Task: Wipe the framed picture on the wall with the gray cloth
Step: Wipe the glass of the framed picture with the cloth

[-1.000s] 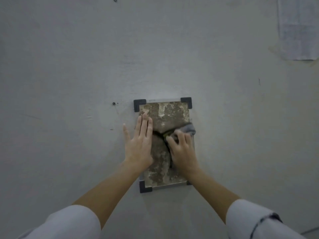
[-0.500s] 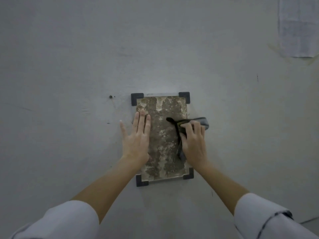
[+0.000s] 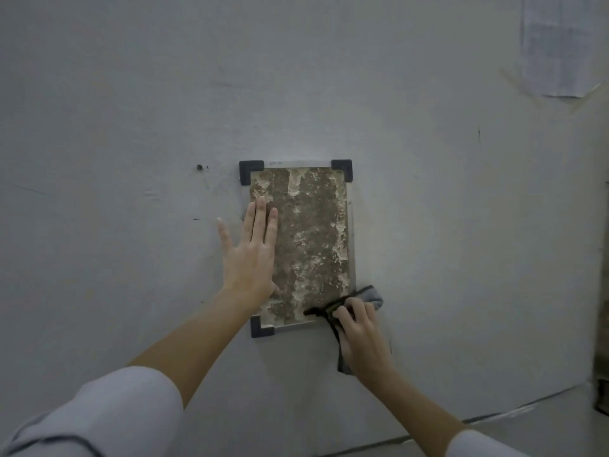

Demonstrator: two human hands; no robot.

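Wiping pass at the lower right corner of the framed picture (image 3: 306,239), which hangs flat on the gray wall (image 3: 131,110) with black corner brackets (image 3: 251,171) at three visible corners (the fourth, lower right, is hidden behind the hand and cloth). Right hand (image 3: 361,334) has its fingers curled tight around the gray cloth (image 3: 372,296), bunched up, one end poking out above the knuckles and another hanging below the palm. Cloth touches the picture's bottom right edge and partly overlaps onto the wall. Left hand (image 3: 252,255) is flat and open, gripping nothing, fingers together, palm pressed across the left edge of the frame and the wall beside it, bracing it.

Judgement for doing this step well: keep the left palm pressing so the frame does not swing or shift on its mount; spread the cloth flatter under the fingers, since a bunched wad cleans only a narrow strip; work overlapping strokes along the bottom edge and into the brackets; then move the bracing hand to reach the covered left strip. Mottled brown surface looks rough, so light pressure is likely safer. Paper sheet (image 3: 557,44) upper right plays no part.
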